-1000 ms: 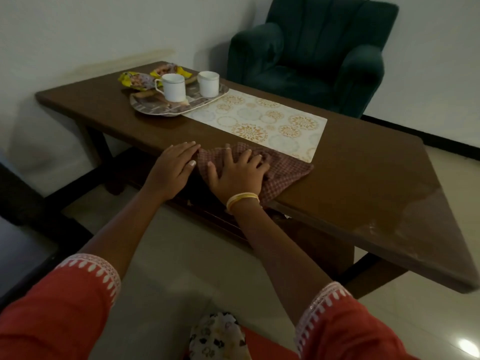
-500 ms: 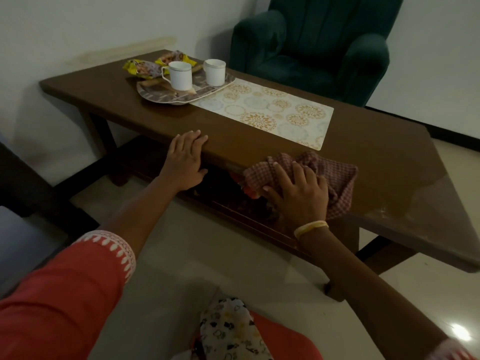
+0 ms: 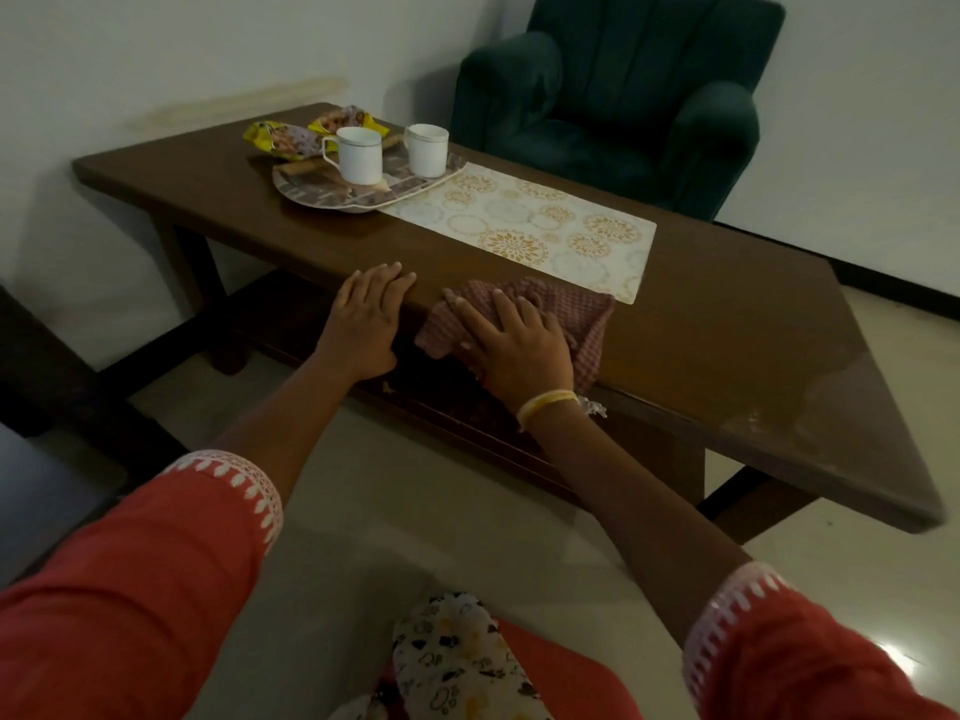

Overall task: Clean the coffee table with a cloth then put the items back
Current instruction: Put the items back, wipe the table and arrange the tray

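Cloth (image 3: 571, 314): red-and-white checked, crumpled, lay on near edge of coffee table (image 3: 727, 314), one corner draped over the front lip, far edge touching near corner of placemat (image 3: 524, 226).

Right hand (image 3: 511, 345): pressed flat on top of cloth, fingers (image 3: 470, 317) spread wide and nearly straight, pointed toward the far left; nothing gripped or pinched. Yellow bangle (image 3: 545, 405) worn at wrist.

Left hand (image 3: 366, 324): rested on table's front edge just left of cloth, apart from it; fingers together and straight, tips laid on the tabletop, thumb tucked below the lip. Held nothing.

Coffee table: dark brown wood, long, with lower shelf under the top; pale smeared patch visible toward right end.

Placemat: cream with gold and pale circular motifs, lay lengthwise along middle of tabletop, far end tucked under tray (image 3: 363, 197).

Tray: patterned, oval, sat toward far left end of table. Carried larger white mug (image 3: 358, 155), handle turned left, and smaller white mug (image 3: 427, 149), upright, set near each other but apart.

Snack packets (image 3: 288, 140): yellow, printed, lay behind the mugs at tray's far left rim.

Armchair (image 3: 618, 90): dark green, stood behind table against pale wall.

Sleeves (image 3: 156, 579): red with white trim at cuff, seen on both forearms. Patterned white fabric (image 3: 452, 662) at lower centre, over pale tiled floor.
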`<state>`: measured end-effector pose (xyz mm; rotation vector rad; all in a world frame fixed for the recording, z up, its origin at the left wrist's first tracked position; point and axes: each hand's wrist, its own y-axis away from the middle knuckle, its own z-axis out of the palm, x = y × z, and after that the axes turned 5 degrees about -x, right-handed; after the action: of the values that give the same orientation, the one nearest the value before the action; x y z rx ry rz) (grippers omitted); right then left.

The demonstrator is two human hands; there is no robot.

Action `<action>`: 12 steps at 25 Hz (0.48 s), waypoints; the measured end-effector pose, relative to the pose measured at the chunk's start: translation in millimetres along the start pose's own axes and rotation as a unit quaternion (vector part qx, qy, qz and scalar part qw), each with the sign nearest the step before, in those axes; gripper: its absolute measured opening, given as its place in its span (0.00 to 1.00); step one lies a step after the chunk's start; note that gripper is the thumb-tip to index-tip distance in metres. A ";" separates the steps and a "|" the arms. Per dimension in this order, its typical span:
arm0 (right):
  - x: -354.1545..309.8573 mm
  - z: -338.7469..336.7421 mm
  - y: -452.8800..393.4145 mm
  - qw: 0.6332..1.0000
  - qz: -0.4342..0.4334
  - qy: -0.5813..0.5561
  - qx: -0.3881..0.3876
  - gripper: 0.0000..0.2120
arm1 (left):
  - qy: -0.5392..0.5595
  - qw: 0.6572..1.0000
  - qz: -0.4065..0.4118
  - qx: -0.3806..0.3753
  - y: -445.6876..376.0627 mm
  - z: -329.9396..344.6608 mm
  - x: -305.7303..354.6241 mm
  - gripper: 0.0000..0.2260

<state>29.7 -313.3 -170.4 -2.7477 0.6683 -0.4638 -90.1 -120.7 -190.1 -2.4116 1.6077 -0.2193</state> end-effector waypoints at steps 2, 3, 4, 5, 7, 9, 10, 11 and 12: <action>22.2 1.6 33.8 0.999 -0.013 0.053 0.006 0.30 | 0.000 1.000 -0.008 -0.012 -1.3 1.1 4.5 0.46; 29.6 2.4 47.1 0.997 -0.023 0.069 0.001 0.34 | 0.001 1.000 -0.013 -0.017 -1.2 1.2 4.4 0.46; 35.7 2.8 58.0 0.996 -0.034 0.082 -0.001 0.36 | 0.002 1.000 -0.015 -0.017 -1.6 1.3 4.1 0.46; 39.3 2.4 62.2 0.994 -0.049 0.097 0.002 0.37 | 0.003 1.000 -0.017 -0.014 -2.2 1.8 3.4 0.46; 35.8 4.9 50.7 0.990 -0.071 0.117 0.011 0.37 | 0.003 1.000 -0.020 -0.013 -3.8 2.0 2.9 0.46; 14.9 10.9 24.9 0.989 -0.078 0.126 0.025 0.35 | 0.003 1.000 -0.022 -0.010 -4.0 4.9 4.4 0.47; 1.0 15.0 10.7 0.987 -0.082 0.130 0.037 0.34 | 0.001 1.000 -0.020 -0.006 -3.2 5.6 4.7 0.47; -12.4 18.7 -2.5 0.986 -0.089 0.138 0.040 0.33 | 0.000 1.000 -0.017 -0.001 -2.5 5.1 4.3 0.47; -22.7 21.3 -14.1 0.983 -0.101 0.151 0.040 0.32 | 0.000 1.000 -0.015 0.002 -2.3 4.0 2.8 0.46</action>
<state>24.1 -286.3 -190.6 -2.7048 0.4236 -0.9459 -86.0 -122.0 -193.3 -2.4332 1.5704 -0.2282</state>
